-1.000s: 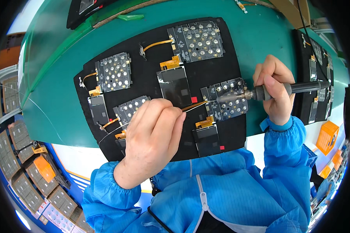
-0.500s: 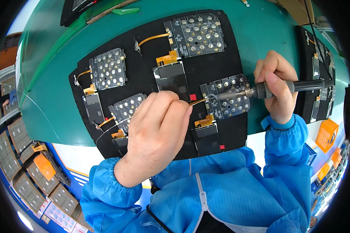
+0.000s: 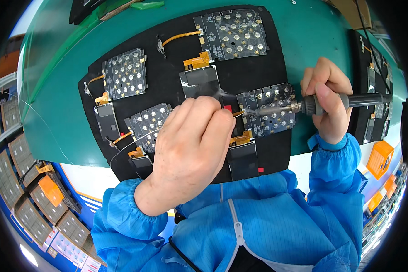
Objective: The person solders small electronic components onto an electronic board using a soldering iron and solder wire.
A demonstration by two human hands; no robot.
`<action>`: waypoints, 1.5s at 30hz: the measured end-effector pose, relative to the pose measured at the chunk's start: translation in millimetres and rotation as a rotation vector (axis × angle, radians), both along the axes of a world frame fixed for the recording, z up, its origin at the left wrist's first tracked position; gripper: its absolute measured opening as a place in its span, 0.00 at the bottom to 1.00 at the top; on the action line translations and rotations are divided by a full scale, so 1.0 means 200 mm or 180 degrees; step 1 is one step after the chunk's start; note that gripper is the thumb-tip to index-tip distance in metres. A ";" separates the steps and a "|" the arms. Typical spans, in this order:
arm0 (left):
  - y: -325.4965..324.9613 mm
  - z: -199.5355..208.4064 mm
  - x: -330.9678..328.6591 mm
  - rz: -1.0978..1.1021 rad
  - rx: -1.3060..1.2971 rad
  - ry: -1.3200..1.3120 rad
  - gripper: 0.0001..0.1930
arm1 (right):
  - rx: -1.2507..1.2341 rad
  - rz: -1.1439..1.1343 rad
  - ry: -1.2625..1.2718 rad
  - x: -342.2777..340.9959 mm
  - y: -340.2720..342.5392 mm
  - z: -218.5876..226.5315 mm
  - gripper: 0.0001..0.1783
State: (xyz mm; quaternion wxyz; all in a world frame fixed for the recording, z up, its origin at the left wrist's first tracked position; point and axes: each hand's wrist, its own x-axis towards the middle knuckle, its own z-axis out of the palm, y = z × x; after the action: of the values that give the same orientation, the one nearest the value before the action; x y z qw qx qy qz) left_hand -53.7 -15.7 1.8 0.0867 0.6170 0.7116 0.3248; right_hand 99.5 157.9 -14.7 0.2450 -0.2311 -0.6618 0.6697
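Note:
My right hand (image 3: 328,102) grips a soldering iron (image 3: 371,99), its tip pointing left over a dark keypad circuit board (image 3: 272,119). The tip meets the board's left edge, at the end of a short orange flex cable (image 3: 238,114). A faint wisp of smoke hangs by the tip. My left hand (image 3: 190,140) is closed in a pinch beside that joint, holding thin solder wire (image 3: 143,136) that trails out to the left. Its fingers hide most of the flex cable. Below the joint, a small display (image 3: 243,161) joins the board by an orange ribbon (image 3: 241,138).
The black foam pad (image 3: 167,86) carries several more boards, such as a keypad board (image 3: 238,36) at the far side and another (image 3: 124,75) at left. Beneath it lies a green mat (image 3: 59,122). A second loaded pad (image 3: 358,81) and an orange bin (image 3: 380,158) stand at right.
Both hands have shifted slightly right in the picture, the left also a bit upward. The pad's view has moved a little. The iron's tip stays at the same joint, and smoke now shows there.

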 end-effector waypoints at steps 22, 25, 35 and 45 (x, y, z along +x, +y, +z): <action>-0.02 0.01 -0.01 0.0196 -0.0073 -0.0238 0.11 | -0.0034 0.0015 -0.0046 0.01 0.01 0.00 0.14; -0.03 -0.01 -0.02 0.0017 0.0025 -0.0239 0.10 | 0.0043 -0.0118 -0.0032 0.00 0.00 0.00 0.14; 0.00 0.00 0.01 0.0086 -0.0245 -0.0232 0.10 | -0.0053 -0.0017 -0.0105 0.01 0.01 0.00 0.14; 0.05 0.05 0.00 0.0326 -0.0742 -0.0525 0.06 | -0.0013 -0.0031 0.0018 0.01 0.01 0.00 0.14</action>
State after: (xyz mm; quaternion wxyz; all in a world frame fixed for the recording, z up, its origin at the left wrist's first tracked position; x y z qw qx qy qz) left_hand -54.3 -6.1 11.2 0.1992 0.5369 0.7654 0.2936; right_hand 101.1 159.8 -14.5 0.2497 -0.2328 -0.6587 0.6705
